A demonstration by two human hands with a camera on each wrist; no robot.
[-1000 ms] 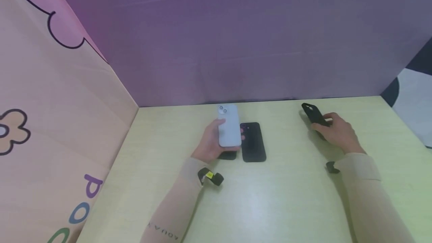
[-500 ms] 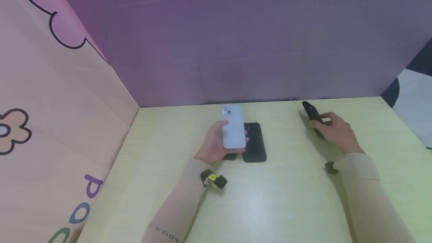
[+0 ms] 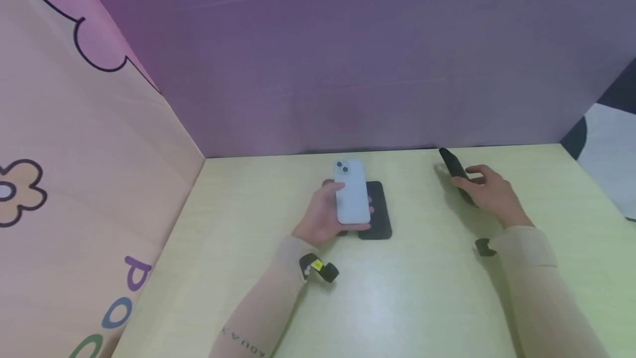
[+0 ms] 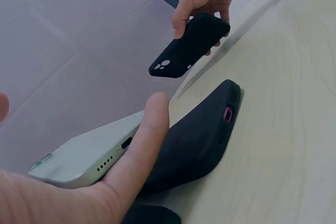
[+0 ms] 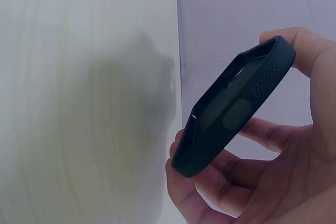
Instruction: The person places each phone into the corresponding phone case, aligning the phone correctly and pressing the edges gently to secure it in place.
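Note:
My left hand point(image 3: 322, 217) holds a pale smartphone point(image 3: 353, 198) back up, its thumb on the left side and fingertips showing past the right side. The two camera lenses are at the phone's far end. Below it on the table lies a black-cased phone point(image 3: 381, 214), a purple port showing in the left wrist view. A second dark, flat object point(image 4: 152, 214) lies mostly hidden under my left hand. Off to the right, my right hand point(image 3: 494, 195) grips a black phone case point(image 3: 453, 164) by its edges, tilted above the table. The right wrist view shows the case's hollow inside point(image 5: 223, 100).
The pale wooden table point(image 3: 248, 192) ends at a purple cloth backdrop point(image 3: 348, 70) at the back. A printed panel point(image 3: 99, 153) stands along the left side. Each wrist wears a small black camera point(image 3: 318, 267).
My left hand has moved right and slightly nearer with the pale phone, now covering more of the black-cased phone. My right hand has shifted slightly left, turning the case more edge-on.

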